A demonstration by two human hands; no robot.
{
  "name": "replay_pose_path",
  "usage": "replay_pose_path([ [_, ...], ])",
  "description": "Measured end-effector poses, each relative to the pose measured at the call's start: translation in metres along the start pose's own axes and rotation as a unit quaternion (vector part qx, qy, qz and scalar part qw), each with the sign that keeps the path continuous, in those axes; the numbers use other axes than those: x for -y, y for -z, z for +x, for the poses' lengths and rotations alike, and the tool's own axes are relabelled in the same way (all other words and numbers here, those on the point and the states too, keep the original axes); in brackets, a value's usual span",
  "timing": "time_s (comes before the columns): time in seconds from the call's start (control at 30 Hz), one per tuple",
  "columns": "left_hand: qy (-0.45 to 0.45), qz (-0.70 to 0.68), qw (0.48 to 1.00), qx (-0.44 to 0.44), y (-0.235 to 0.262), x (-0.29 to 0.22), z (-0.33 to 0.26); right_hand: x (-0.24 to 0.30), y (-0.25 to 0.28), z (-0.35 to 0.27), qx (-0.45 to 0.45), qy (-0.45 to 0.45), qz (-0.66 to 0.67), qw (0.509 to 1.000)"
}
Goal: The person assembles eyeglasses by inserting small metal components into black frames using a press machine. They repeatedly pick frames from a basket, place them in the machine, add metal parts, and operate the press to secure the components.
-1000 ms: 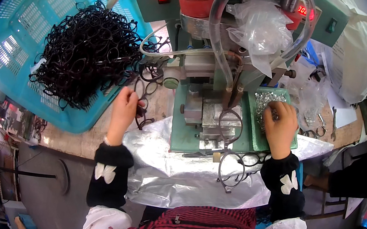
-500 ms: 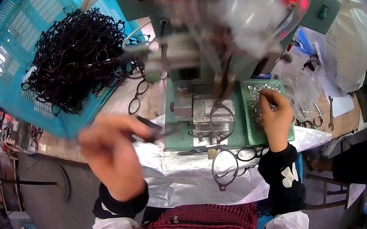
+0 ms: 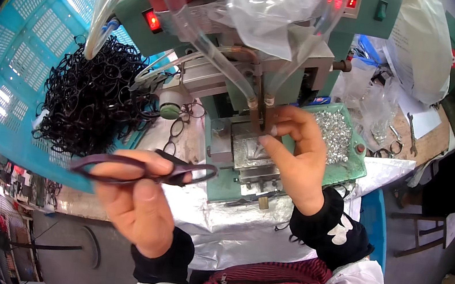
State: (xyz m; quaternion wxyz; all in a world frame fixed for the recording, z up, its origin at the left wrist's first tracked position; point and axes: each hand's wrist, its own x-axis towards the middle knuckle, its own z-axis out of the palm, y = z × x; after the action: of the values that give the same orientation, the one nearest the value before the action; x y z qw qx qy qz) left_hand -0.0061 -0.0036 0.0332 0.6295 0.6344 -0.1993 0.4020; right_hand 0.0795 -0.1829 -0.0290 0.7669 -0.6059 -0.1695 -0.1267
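Observation:
My left hand (image 3: 140, 205) is closed around a dark eyeglass frame (image 3: 200, 167), raised over the front edge of the bench. One rim points toward the machine; fingers partly cover the other. My right hand (image 3: 300, 164) has its thumb and index fingertip close together at the metal block (image 3: 246, 151), just under the machine's two upright copper-coloured tips (image 3: 261, 112). Whatever small thing sits between those fingertips is too small to tell. Beside my right hand stands a green tray (image 3: 356, 170) holding many tiny shiny metal parts (image 3: 333, 135).
A blue plastic basket (image 3: 14, 89) at the left holds a heap of black eyeglass frames (image 3: 94, 100). Clear hoses (image 3: 216, 53) and a plastic bag (image 3: 269, 8) hang from the green machine. A wrench (image 3: 412, 135) lies at the right. Silver foil (image 3: 215, 227) covers the bench front.
My right hand has moved left from the metal-parts tray to the block under the tips. The eyeglass frame that stood at the block is gone from there. My left hand has shifted slightly.

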Motion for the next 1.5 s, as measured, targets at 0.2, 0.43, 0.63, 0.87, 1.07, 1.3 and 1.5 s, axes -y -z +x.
replay_pose_path([
  [0.2,-0.022,0.058,0.998,0.000,0.000,0.024,0.039,0.011,-0.005,-0.001,0.005,-0.036,0.059,0.998],
  [0.43,-0.112,0.014,0.978,0.174,-0.005,0.028,0.005,0.037,0.019,-0.017,0.056,0.000,-0.080,0.995],
  [0.63,-0.325,0.231,0.865,0.303,-0.030,0.047,-0.020,-0.023,0.124,0.007,-0.204,0.098,-0.190,0.955],
  [0.87,-0.310,0.205,0.877,0.305,-0.031,0.056,-0.024,-0.007,0.173,-0.012,-0.101,0.082,-0.566,0.814],
  [1.07,-0.133,0.226,0.927,0.267,-0.017,0.032,-0.070,-0.029,0.175,-0.014,-0.059,0.108,-0.634,0.764],
  [1.3,-0.037,0.406,0.898,-0.165,0.081,-0.010,-0.057,-0.033,0.159,-0.006,-0.013,0.144,-0.651,0.746],
  [1.5,-0.005,0.625,0.771,0.120,0.114,0.032,-0.013,-0.036,0.107,0.000,-0.063,0.135,-0.492,0.858],
])
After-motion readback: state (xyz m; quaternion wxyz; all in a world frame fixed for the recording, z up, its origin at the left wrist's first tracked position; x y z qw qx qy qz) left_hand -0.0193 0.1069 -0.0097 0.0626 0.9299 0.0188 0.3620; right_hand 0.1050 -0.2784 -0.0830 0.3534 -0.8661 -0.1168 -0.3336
